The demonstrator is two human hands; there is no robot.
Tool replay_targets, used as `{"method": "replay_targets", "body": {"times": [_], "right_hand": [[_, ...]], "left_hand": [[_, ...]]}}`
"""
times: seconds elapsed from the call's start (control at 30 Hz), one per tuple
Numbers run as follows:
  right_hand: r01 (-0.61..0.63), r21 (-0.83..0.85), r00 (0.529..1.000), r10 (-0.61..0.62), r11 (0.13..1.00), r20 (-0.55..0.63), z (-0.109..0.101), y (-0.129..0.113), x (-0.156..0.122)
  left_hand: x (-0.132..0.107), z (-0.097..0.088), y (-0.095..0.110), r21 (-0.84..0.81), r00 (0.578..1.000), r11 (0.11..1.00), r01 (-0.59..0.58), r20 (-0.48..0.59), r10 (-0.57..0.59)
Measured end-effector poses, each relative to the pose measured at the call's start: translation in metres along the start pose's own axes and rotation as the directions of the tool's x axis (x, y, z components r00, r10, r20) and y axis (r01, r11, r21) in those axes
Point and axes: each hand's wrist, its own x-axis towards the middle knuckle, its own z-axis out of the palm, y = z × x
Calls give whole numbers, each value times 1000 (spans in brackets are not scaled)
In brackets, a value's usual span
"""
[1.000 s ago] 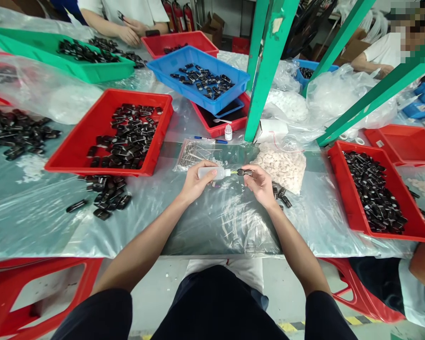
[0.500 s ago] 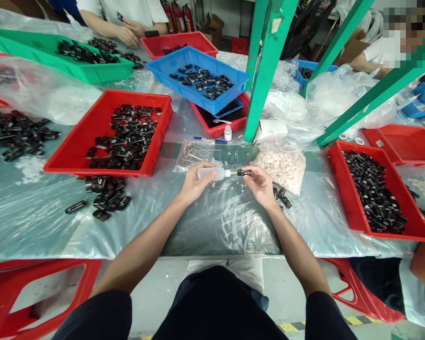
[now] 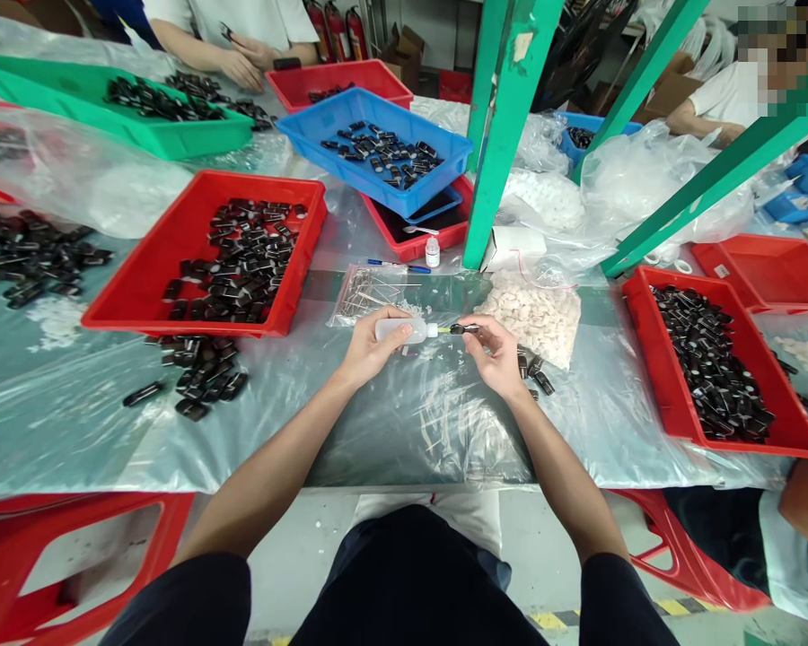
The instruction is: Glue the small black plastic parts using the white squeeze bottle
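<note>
My left hand is closed around a small translucent squeeze bottle, held sideways with its thin yellowish tip pointing right. Between the fingers of my right hand is a small black plastic part. The bottle's tip meets the part's left end or lies just short of it; I cannot tell which. Below and behind my hands, a clear bag of pale small pieces lies at the right, and a bag of thin metal pins at the left. Several loose black parts lie beside my right wrist.
A red tray of black parts stands left, another red tray right. Behind are a blue tray, a small white bottle, a pen and a green post. Other people sit across the table and at my right.
Almost nothing differs. Both hands hold the bottle and the black part in nearly the same place; the view has shifted very slightly.
</note>
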Motion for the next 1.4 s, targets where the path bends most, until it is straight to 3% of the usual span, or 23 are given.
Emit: {"method": "replay_targets", "body": {"times": [0.63,0.9,0.97,1.07,1.2,1.4], "right_hand": [[44,-8,999,-44,999,1,-1,2,1],[30,-9,990,-31,1000,-136,-4,5,4],[22,-14,984,-24,1000,-179,-6,7,7],[8,-12,978,-10,1000,-210,-7,10,10],[-2,-9,975,0,1000,-222,-7,12,12],[-2,-25,979,-3,1000,-204,-7,10,11]], "left_hand": [[0,2,1,-63,999,997,49,9,-49],[1,-2,-5,-90,997,996,-3,-73,-4],[1,-2,-4,-100,1000,995,-4,-3,4],[-4,2,1,-42,977,999,0,213,9],[-17,15,7,132,888,988,-78,461,9],[-30,31,11,310,783,942,-129,614,-95]]}}
